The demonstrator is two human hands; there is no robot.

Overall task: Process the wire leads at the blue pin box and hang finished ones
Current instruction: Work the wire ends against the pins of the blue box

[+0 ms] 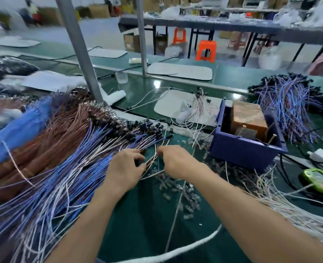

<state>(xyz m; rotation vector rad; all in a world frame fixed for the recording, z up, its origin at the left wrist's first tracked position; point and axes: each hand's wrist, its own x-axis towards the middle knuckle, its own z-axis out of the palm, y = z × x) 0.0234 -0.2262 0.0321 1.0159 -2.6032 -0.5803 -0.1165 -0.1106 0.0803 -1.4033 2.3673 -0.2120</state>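
Two hands work one small loop of wire leads (153, 162) at mid-table. Nearest you, a white cord (187, 247) lies across the green table (147, 215). Clear connector shells (177, 188) are scattered under your wrists.

Your left hand (125, 168): grip curled on the leads near their black-capped ends. Your right hand (176, 160): grip narrow, fingertips pinching thin white leads, just beside the left.

The lead pile (71, 168), blue, white and brown, fans out to your left. A white wire bundle (290, 211) lies to your right.

The blue pin box (246, 149) sits right of your hands, apart from them, with a brown block (249, 118) inside. A green-cased device (318, 180) lies right of the box.

Farther back: a purple lead bundle (290, 103), a grey post (81, 50) and orange stools (206, 50).
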